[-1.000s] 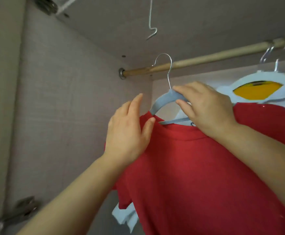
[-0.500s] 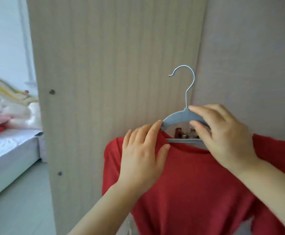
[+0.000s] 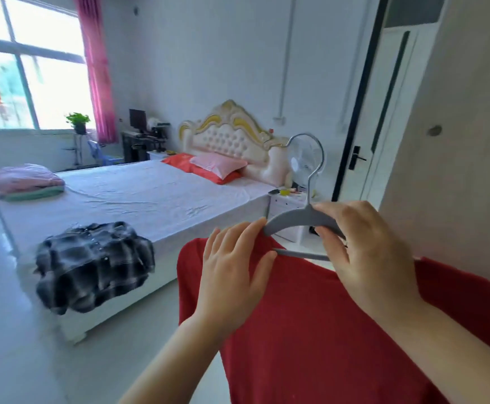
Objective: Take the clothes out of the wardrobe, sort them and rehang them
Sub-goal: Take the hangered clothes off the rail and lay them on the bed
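Red shirt [image 3: 325,330], grey hanger [image 3: 302,220], hands gripping

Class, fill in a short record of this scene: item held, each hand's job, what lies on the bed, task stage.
Item held: red shirt on grey hanger
Left hand: pinches the shirt's shoulder
Right hand: grips the hanger near its hook
On bed: plaid shirt at near corner; folded pile farther back
Stage: shirt held facing the bed, on its hanger

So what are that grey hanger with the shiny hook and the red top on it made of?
The grey hanger has a matte body, likely plastic or flocked; its hook gleams like bare metal wire. The red top looks like soft, matte knit fabric that drapes; fibre unclear.
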{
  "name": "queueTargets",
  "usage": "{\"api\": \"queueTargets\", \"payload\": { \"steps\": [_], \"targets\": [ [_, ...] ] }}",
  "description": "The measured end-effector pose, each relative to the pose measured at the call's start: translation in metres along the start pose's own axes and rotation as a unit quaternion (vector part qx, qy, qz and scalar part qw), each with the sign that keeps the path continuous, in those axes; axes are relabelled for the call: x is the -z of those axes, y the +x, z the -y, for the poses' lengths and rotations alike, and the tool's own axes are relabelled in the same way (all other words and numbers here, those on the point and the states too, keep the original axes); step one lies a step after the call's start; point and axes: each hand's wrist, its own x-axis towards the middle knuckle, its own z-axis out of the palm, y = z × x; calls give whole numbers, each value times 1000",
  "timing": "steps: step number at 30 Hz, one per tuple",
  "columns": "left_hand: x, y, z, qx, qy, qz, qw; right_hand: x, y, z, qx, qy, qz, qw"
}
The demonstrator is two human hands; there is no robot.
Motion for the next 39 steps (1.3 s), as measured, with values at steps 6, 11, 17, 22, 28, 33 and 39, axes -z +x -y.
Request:
{"api": "queueTargets", "payload": {
  "steps": [6, 11, 17, 22, 28, 33, 39],
  "targets": [
    [41, 17, 122, 76, 85, -31, 993, -134, 47, 59, 16, 124, 53, 991],
    [66, 34, 213, 114, 147, -31, 982, -241, 76, 96, 15, 213, 79, 974],
    [85, 49, 304, 158, 197, -44, 967, -346, 107, 135, 57, 272, 90, 956],
    [85, 60, 370, 209, 218, -47, 952, -430, 129, 155, 95, 317, 95, 939],
    [73, 96, 462, 230, 273, -36, 934, -555, 163, 164, 77, 368, 121, 919],
    [65, 143, 534, 251, 319, -13, 914, -649, 205, 169, 69, 428, 145, 890],
    [63, 184, 623, 301, 332, -11, 894, -753, 248, 190, 47, 469, 200, 859]
  ]
}}
